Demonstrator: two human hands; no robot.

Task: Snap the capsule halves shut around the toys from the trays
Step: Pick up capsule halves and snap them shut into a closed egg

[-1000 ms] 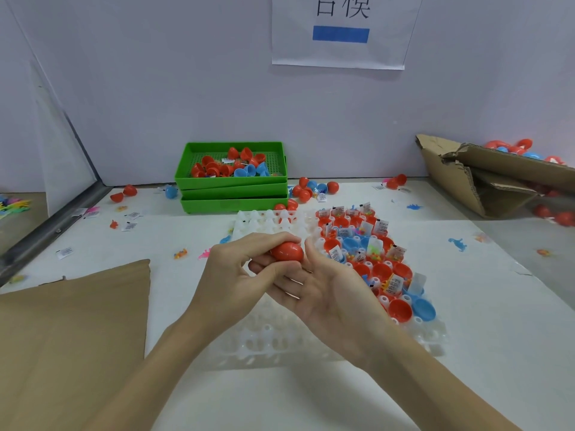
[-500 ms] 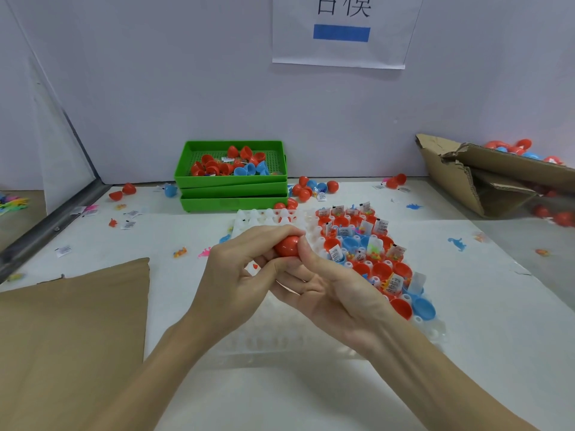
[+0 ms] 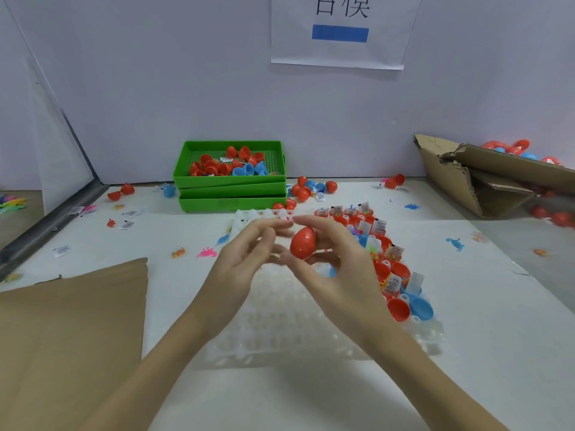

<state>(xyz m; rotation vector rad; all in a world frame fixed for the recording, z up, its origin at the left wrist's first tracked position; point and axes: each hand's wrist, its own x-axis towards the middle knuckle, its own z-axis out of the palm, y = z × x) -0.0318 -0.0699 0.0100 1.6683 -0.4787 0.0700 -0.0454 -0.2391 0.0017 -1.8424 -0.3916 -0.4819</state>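
1. A person's two bare forearms reach in from the near edge over a white desk (image 3: 466, 384), hands meeting at the centre of the view.
2. The right hand (image 3: 339, 262) holds a closed red capsule (image 3: 303, 243), egg-shaped and tilted, with fingers curled over its top and the thumb underneath.
3. The left hand (image 3: 245, 256) is just left of the capsule, fingers relaxed and slightly spread, grasping nothing; its fingertips sit close to the capsule, and I cannot tell whether they touch it.
4. Below the hands lies a clear plastic holder tray (image 3: 280, 337) with rows of round pockets; the near and left pockets show nothing in them.
5. On the tray's right side sit open red and blue capsule halves (image 3: 398, 309), several with small labelled toy packets (image 3: 392, 283) in them.
6. At the far centre stands a stack of green trays (image 3: 230, 189); the top one holds a pile of loose red and blue halves.
7. Loose capsules (image 3: 311, 188) lie just right of the green stack.
8. Small plastic toys, including a pink toy (image 3: 207, 252) and a blue toy (image 3: 455, 243), are scattered on the desk.
9. A torn cardboard box (image 3: 485, 178) lies at the far right, with capsules behind it.
10. A flat brown cardboard sheet (image 3: 71, 331) covers the near left.
11. A white paper sign (image 3: 339, 32) with a blue bar hangs on the far wall.
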